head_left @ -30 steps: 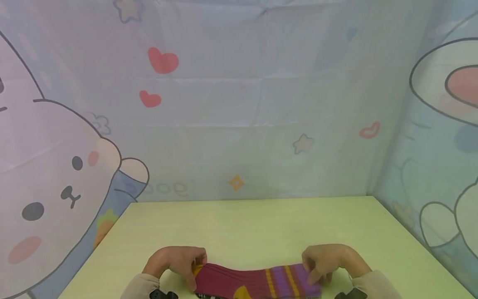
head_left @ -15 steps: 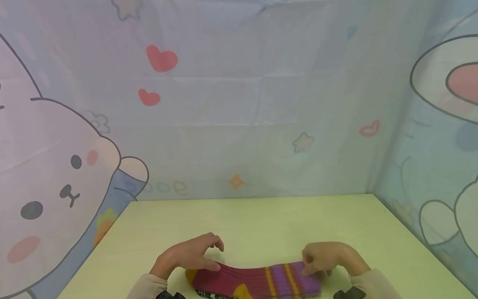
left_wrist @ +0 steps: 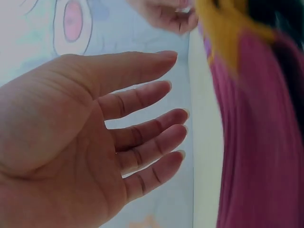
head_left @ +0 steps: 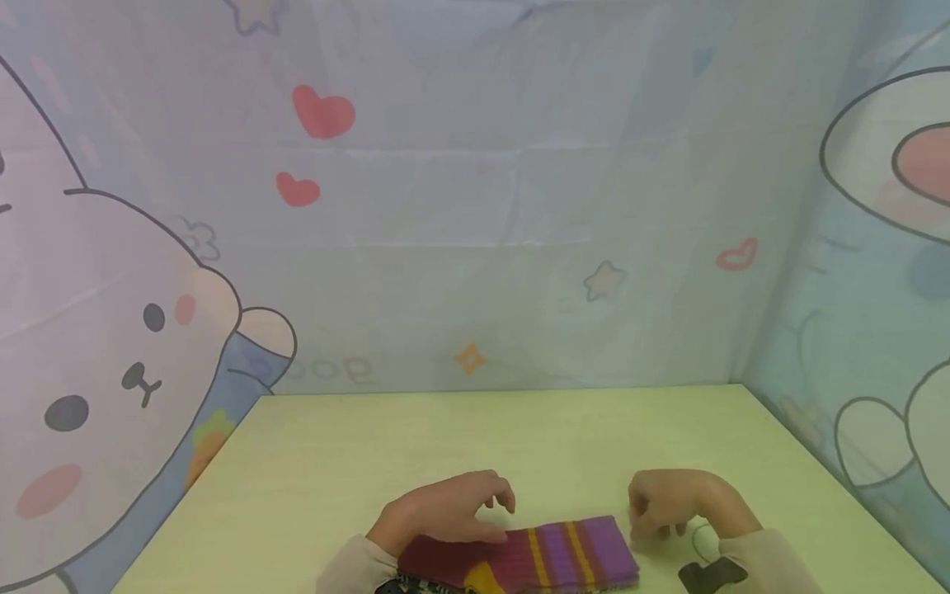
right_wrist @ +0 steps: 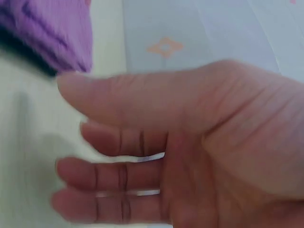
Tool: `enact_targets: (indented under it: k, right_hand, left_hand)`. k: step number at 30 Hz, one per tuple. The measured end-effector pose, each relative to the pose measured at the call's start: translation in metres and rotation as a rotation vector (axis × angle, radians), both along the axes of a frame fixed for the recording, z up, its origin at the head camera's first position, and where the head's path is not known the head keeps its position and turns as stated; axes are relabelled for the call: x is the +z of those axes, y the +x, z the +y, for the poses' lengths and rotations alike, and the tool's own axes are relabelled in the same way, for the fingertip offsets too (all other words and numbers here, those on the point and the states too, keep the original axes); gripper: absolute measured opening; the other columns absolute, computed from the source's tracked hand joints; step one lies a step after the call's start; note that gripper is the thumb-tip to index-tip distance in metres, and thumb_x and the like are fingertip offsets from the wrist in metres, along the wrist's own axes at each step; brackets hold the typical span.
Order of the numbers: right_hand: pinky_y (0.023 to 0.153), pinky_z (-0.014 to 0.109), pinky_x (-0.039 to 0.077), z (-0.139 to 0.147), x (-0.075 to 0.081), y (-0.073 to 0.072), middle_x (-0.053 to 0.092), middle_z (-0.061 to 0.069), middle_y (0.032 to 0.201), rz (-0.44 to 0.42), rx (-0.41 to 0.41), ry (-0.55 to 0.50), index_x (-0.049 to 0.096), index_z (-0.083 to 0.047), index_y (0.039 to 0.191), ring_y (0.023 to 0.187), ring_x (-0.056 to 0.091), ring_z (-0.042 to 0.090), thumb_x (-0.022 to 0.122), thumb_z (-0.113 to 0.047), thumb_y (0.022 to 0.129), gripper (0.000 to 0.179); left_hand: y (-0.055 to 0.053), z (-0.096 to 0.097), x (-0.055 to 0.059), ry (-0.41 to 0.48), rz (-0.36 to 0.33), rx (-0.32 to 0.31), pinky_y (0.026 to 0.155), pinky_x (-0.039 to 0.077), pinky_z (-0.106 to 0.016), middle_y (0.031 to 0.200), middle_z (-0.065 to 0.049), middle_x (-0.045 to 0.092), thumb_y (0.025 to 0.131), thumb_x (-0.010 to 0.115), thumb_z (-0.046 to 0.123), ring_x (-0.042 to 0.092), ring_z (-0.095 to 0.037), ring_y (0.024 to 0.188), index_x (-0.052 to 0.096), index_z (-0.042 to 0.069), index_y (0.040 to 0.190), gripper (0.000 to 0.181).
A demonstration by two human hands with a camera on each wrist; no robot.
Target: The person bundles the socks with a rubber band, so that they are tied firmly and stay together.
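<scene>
A maroon sock (head_left: 512,557) with yellow stripes and a purple cuff lies flat along the table's near edge. Beneath it, a dark patterned layer (head_left: 423,584) peeks out at the front. My left hand (head_left: 453,511) hovers over the sock's maroon part, fingers loosely bent and holding nothing; its palm and spread fingers show in the left wrist view. Just right of the purple cuff (right_wrist: 61,33), my right hand (head_left: 671,507) is apart from the fabric, its fingers relaxed with nothing between them. The left forearm and hand hide the sock's toe end in the head view.
The pale yellow table (head_left: 490,445) stretches back to a printed cloth backdrop (head_left: 475,206), with another cloth wall (head_left: 876,289) on the right. Beige sleeves (head_left: 768,561) and dark wrist cameras (head_left: 711,573) are on both arms.
My left hand has let go of the sock's toe end and moved right above its middle. My right hand has released the cuff and drawn away to the right. The sock lies in place.
</scene>
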State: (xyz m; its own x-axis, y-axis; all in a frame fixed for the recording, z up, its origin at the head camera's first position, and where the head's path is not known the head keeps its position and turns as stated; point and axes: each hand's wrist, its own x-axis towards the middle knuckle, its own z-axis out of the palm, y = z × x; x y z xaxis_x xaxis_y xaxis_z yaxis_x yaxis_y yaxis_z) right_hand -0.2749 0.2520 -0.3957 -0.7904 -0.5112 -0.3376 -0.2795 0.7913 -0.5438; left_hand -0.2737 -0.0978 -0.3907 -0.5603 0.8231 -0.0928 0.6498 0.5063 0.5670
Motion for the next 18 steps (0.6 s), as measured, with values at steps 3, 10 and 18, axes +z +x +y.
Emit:
enact_targets:
  k: [3, 10, 18]
  right_hand:
    - [0.059, 0.044, 0.057, 0.008, 0.003, 0.001, 0.065, 0.005, 0.073, 0.007, -0.086, 0.066, 0.069, -0.007, 0.080, 0.065, 0.064, 0.024, 0.076, -0.009, 0.084, 0.008]
    - [0.055, 0.041, 0.056, 0.022, 0.004, 0.002, 0.057, 0.004, 0.060, 0.015, -0.188, 0.107, 0.061, -0.003, 0.064, 0.057, 0.056, 0.019, 0.074, -0.005, 0.081, 0.022]
    - [0.052, 0.041, 0.056, 0.038, 0.002, 0.002, 0.053, 0.004, 0.053, 0.019, -0.294, 0.094, 0.061, 0.001, 0.059, 0.050, 0.050, 0.015, 0.074, 0.000, 0.075, 0.021]
  left_hand:
    - [0.004, 0.020, 0.002, -0.033, 0.032, -0.060, 0.092, 0.047, -0.022, 0.120, 0.004, 0.057, 0.099, 0.065, 0.024, 0.058, -0.011, 0.112, 0.062, 0.013, 0.122, 0.026]
    - [0.010, 0.054, 0.000, -0.113, 0.085, -0.170, 0.083, 0.047, -0.016, 0.114, 0.007, 0.058, 0.103, 0.058, 0.018, 0.057, -0.002, 0.102, 0.062, 0.012, 0.122, 0.021]
    - [0.015, 0.074, -0.013, -0.197, 0.189, -0.202, 0.087, 0.045, -0.015, 0.110, 0.009, 0.060, 0.104, 0.051, 0.008, 0.054, 0.001, 0.103, 0.064, 0.013, 0.121, 0.022]
